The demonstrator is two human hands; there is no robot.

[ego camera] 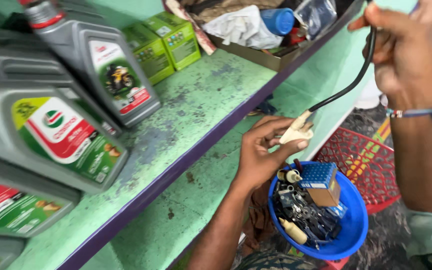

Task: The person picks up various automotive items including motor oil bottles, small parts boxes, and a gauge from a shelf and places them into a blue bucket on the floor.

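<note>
My left hand (263, 150) pinches a cream plastic connector cap (297, 131) at the lower end of a black cable (348, 82). My right hand (408, 50) holds the cable's upper end, raised at the top right, so the cable curves between both hands. Just below the left hand sits a blue plastic bowl (353, 230) holding small metal parts, cream caps and a small blue and brown box (321, 182).
A green shelf with a purple edge (196, 150) runs diagonally at the left. On it stand grey oil bottles (101, 65), green boxes (168, 42) and a cardboard tray of rags and a blue cap (278, 21). A red plastic basket (371, 165) lies on the floor beside the bowl.
</note>
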